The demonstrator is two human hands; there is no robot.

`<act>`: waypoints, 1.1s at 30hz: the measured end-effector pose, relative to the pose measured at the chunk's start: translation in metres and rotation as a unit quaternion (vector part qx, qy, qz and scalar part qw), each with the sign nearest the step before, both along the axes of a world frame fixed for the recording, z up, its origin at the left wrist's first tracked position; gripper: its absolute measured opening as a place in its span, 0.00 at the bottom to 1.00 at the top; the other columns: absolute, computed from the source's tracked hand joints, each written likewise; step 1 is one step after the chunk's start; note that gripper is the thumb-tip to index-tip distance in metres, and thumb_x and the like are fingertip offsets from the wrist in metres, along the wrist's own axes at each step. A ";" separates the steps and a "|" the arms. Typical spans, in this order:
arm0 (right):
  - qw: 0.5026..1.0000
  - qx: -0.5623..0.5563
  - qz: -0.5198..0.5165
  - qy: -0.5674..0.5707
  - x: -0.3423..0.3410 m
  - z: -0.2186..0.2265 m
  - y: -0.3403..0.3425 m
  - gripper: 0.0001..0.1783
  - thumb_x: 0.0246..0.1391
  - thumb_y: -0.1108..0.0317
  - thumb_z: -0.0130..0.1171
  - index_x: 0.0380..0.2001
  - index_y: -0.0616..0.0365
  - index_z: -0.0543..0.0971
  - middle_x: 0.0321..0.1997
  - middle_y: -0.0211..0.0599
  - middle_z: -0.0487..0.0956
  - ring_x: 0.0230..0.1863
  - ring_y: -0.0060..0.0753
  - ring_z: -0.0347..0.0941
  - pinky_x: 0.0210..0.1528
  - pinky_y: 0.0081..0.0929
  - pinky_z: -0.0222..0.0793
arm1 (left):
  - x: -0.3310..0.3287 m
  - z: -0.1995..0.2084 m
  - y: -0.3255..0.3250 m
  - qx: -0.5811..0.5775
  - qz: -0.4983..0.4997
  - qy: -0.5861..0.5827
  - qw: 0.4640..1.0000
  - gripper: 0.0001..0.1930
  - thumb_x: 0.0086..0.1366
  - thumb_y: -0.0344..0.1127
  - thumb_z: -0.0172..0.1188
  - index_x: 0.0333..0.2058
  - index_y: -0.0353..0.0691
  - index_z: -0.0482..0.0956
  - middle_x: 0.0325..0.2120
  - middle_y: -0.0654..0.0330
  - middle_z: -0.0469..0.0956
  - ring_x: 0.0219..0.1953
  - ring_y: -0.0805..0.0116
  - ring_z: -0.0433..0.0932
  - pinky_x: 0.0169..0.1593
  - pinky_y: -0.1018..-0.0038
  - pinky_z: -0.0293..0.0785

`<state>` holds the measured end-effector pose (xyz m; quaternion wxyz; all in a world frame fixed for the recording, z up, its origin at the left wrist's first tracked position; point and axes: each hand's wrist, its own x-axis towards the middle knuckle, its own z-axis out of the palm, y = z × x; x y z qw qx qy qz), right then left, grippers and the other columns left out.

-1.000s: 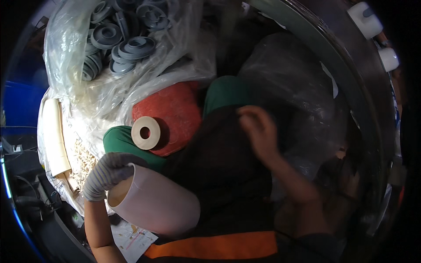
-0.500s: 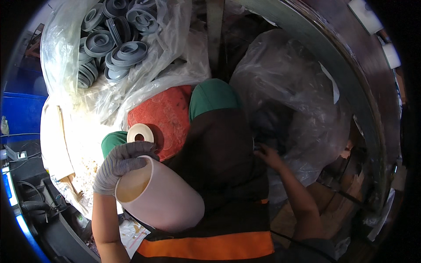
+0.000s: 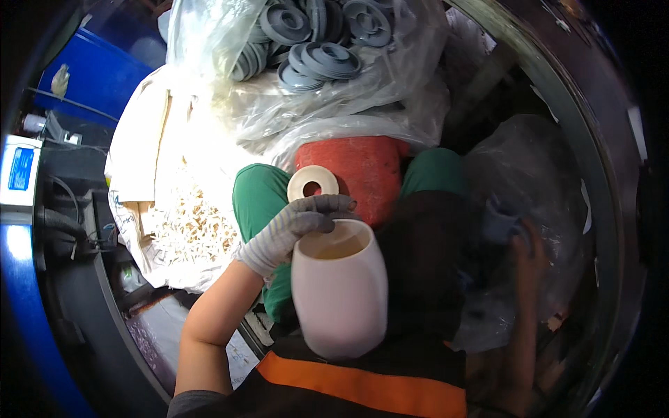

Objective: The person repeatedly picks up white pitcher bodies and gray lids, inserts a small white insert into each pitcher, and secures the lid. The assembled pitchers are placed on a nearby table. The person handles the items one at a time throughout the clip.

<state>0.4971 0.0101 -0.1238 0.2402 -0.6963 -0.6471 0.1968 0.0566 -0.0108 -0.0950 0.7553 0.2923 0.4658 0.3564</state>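
Note:
My left hand (image 3: 296, 226), in a striped grey work glove, is closed on the rim of a white, vase-shaped plastic vessel (image 3: 339, 299). The vessel stands nearly upright before my dark apron, its mouth facing up. A cream ring with a round hole (image 3: 298, 184) sits just beyond the gloved fingers; whether they grip it too, I cannot tell. To the right, in shadow, my bare right hand (image 3: 531, 254) is smeared by motion. Its fingers are bent around a blurred grey piece (image 3: 500, 224), whose kind is unclear, beside a clear plastic bag (image 3: 533, 157).
A red block (image 3: 355, 171) lies between my green-clad knees. Beyond it, a clear bag (image 3: 272, 104) holds several grey stepped discs (image 3: 324, 61). A white sack (image 3: 136, 157) with pale shavings (image 3: 191, 226) lies left. A curved dark metal rim (image 3: 592, 157) bounds the right.
My view has shifted left. The white vessel has tipped from slanted to nearly upright in my left hand. My right hand has moved outward and rightward from my knee, a grey piece now showing by its fingers.

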 end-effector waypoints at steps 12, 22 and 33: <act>0.809 -0.290 0.127 0.496 -0.194 0.050 0.018 0.18 0.63 0.63 0.47 0.53 0.59 0.73 0.33 0.30 0.74 0.20 0.11 0.62 0.18 0.11 0.56 | 0.020 -0.028 -0.014 -0.012 0.165 -0.220 0.961 0.40 0.60 0.66 0.51 0.56 0.34 0.65 0.53 0.52 0.70 0.55 0.63 0.69 0.60 0.68 0.65; 0.823 -0.281 0.143 0.472 -0.205 0.018 0.018 0.18 0.62 0.62 0.51 0.52 0.57 0.73 0.29 0.28 0.74 0.17 0.08 0.59 0.17 0.09 0.52 | 0.018 -0.040 -0.017 -0.037 0.172 -0.219 0.960 0.56 0.46 0.79 0.50 0.59 0.31 0.61 0.54 0.51 0.68 0.56 0.61 0.68 0.61 0.67 0.62; 0.882 -0.140 0.251 0.374 -0.196 0.002 0.013 0.15 0.59 0.70 0.52 0.49 0.60 0.76 0.39 0.35 0.79 0.36 0.22 0.74 0.40 0.19 0.69 | 0.010 -0.012 -0.032 0.034 -0.005 -0.043 0.998 0.51 0.44 0.65 0.67 0.59 0.34 0.62 0.54 0.55 0.69 0.55 0.66 0.69 0.59 0.70 0.64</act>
